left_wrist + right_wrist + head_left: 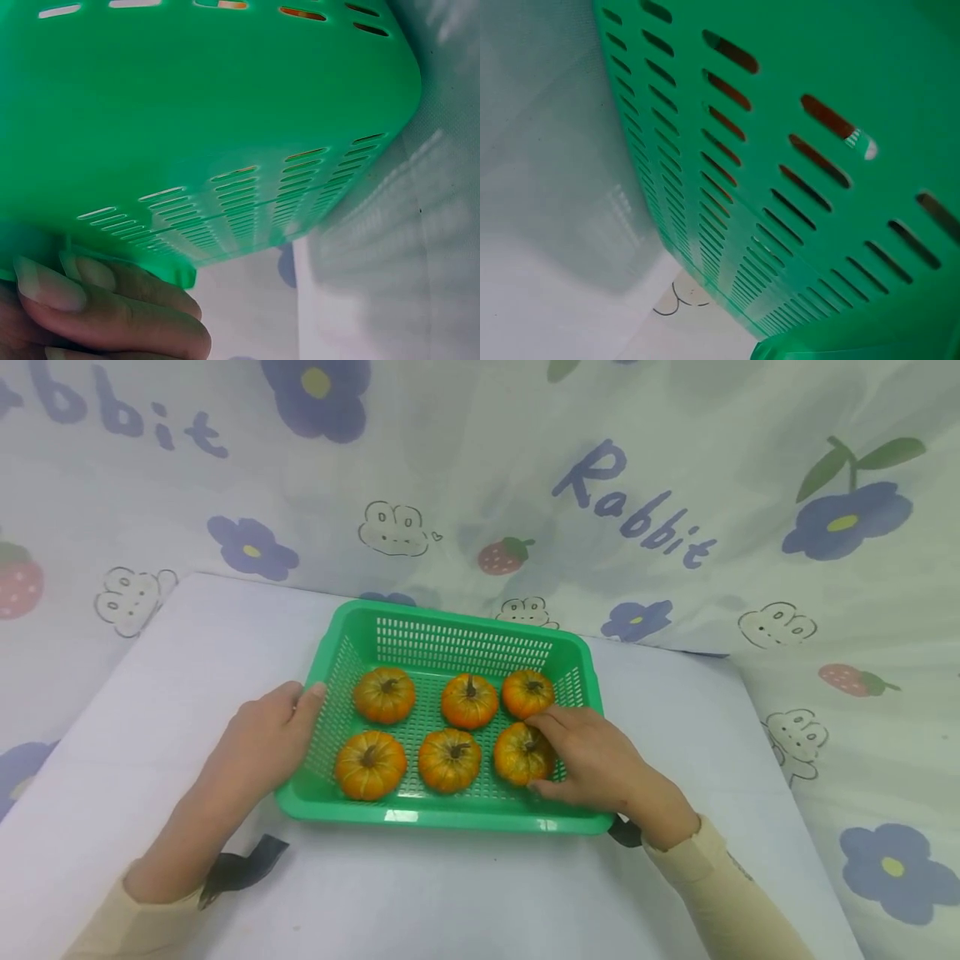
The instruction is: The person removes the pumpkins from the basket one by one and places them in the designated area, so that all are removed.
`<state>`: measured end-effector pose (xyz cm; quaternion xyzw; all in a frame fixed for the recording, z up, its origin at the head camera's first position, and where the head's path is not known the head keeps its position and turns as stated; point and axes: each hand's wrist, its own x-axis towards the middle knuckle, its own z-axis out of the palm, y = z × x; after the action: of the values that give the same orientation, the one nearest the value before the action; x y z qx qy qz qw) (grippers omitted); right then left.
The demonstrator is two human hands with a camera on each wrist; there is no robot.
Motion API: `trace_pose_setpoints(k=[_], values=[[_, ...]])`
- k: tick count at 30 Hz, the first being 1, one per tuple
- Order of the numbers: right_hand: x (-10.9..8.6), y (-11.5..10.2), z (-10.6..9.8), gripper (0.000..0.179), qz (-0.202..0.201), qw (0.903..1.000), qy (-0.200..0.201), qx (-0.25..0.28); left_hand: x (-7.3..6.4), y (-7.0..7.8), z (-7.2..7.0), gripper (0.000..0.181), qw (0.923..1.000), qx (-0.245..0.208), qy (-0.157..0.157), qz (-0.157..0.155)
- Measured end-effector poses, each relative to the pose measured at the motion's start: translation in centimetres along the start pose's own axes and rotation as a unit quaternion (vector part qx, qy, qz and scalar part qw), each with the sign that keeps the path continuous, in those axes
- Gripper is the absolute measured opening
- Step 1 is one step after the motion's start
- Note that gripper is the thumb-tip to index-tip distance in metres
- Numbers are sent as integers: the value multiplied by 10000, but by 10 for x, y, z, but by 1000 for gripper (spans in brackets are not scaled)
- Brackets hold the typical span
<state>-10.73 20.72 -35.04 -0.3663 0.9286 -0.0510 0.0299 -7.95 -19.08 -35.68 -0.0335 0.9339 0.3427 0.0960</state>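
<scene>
A green plastic basket (480, 818) with slotted walls holds several small orange pumpkins, set in two rows. My left hand (262, 735) grips its left rim, thumb over the top; in the left wrist view the fingers (112, 311) curl beneath that rim against the outer wall (187, 112). Reaching over the right rim, my right hand (596, 760) holds the front-right pumpkin (517, 756), its fingers on the far side and its thumb on the near side. The right wrist view shows only the basket's outer wall (727, 180), with orange behind the slots; the right hand is hidden there.
The basket stands on a white table (480, 893). Behind it hangs a pale curtain (465, 468) printed with flowers, rabbits and strawberries. A dark strap (247, 864) hangs at the left wrist, and another dark piece (625, 832) shows by the right wrist.
</scene>
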Motion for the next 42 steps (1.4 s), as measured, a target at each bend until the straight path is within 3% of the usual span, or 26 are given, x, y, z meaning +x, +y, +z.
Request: trace_pose_setpoints(k=[9, 18, 32, 42], values=[[-2, 2, 0, 77, 2, 9993, 258, 265, -1, 1, 0, 57, 9999, -2, -50, -89], [-5, 1, -3, 80, 145, 9986, 148, 485, -1, 1, 1, 57, 10000, 19, -15, -61], [-14, -1, -32, 81, 814, 9904, -38, 1118, 1, -1, 1, 57, 10000, 44, 24, -16], [-27, 14, -48, 74, 831, 9835, 448, 1543, 2, -2, 2, 57, 10000, 3, -42, -69]])
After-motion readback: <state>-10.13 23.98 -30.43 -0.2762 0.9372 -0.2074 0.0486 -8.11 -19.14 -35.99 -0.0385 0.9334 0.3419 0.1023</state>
